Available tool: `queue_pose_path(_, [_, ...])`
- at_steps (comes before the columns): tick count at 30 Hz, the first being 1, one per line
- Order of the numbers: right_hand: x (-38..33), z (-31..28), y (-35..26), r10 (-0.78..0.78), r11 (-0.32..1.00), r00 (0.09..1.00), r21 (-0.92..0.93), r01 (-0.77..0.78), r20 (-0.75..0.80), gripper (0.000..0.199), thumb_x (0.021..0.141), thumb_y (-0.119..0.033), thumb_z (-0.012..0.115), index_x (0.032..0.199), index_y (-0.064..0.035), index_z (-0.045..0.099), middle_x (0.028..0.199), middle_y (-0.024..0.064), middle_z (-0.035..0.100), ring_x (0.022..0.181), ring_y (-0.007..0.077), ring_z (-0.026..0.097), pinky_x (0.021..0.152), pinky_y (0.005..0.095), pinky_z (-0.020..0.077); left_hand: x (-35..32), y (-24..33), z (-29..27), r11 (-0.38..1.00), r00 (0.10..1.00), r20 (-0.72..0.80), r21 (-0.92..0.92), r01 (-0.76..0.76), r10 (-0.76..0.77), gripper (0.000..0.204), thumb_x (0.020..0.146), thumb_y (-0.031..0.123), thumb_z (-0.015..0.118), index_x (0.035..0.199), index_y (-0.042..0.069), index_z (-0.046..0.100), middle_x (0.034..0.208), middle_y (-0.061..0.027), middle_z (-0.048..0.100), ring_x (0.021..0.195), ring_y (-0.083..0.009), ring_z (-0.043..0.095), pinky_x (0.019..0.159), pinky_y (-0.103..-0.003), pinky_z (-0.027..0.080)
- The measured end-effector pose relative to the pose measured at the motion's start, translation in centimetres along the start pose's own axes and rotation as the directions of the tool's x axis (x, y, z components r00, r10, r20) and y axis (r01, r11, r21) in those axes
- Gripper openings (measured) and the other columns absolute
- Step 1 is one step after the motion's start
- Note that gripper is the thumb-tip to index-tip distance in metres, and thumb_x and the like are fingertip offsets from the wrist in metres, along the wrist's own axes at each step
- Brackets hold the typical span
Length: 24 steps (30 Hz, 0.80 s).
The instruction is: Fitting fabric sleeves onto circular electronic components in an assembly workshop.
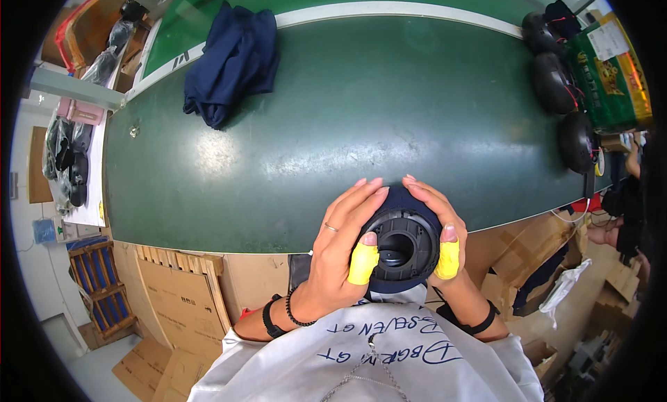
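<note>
A long dark-green work table (389, 117) fills most of the view. A crumpled navy cloth (233, 58) lies at its far left; three black domed shells (556, 82) line its right end. At the near edge, a round black plastic part wrapped in what seems to be navy fabric (399, 246) is gripped between the left hand (344, 253) and the right hand (438, 228), yellow-taped thumbs on its rim.
</note>
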State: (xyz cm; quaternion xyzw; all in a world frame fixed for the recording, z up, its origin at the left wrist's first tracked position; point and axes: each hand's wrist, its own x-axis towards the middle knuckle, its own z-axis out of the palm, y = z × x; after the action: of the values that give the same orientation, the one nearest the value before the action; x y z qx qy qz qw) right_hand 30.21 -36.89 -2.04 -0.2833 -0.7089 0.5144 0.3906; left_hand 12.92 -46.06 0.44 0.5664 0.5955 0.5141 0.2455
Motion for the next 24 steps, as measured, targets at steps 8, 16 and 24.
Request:
queue_pose_path(8, [-0.4,0.2,-1.3,0.054,0.991,0.997,0.124,-0.047,-0.048,0.092,0.106,-0.069,0.024,0.143,0.0100,0.052,0.148,0.0273,0.055,0.141,0.0385,0.052,0.119,0.0444,0.0371,-0.6,0.0,0.0,0.998,0.997,-0.033,0.005,-0.069,0.069,0.061,0.109,0.041,0.045,0.138,-0.011,0.058,0.142,-0.0289,0.059,0.134,-0.0469,0.055,0.115,-0.051,0.041])
queue_pose_path(16, [-0.4,0.4,-0.1,-0.181,0.973,0.983,-0.145,0.177,-0.011,0.100,0.100,-0.079,0.028,0.122,0.0105,0.068,0.127,0.0291,0.068,0.122,0.0463,0.065,0.108,0.0524,0.0484,-1.6,-2.2,1.3,0.977,0.968,-0.134,0.059,-0.207,0.213,0.072,0.109,0.052,0.041,0.130,-0.014,0.063,0.129,-0.0306,0.066,0.126,-0.0480,0.061,0.111,-0.054,0.045])
queue_pose_path(24, [0.0,0.5,-0.4,-0.178,0.977,0.984,-0.127,0.173,-0.029,0.083,0.105,-0.067,0.042,0.125,0.0102,0.066,0.129,0.0284,0.067,0.126,0.0440,0.063,0.111,0.0510,0.0464,-1.1,-2.3,1.3,0.967,0.951,-0.178,0.020,-0.255,0.254,0.052,0.107,0.031,0.046,0.130,-0.013,0.062,0.130,-0.0305,0.065,0.128,-0.0479,0.060,0.112,-0.054,0.045])
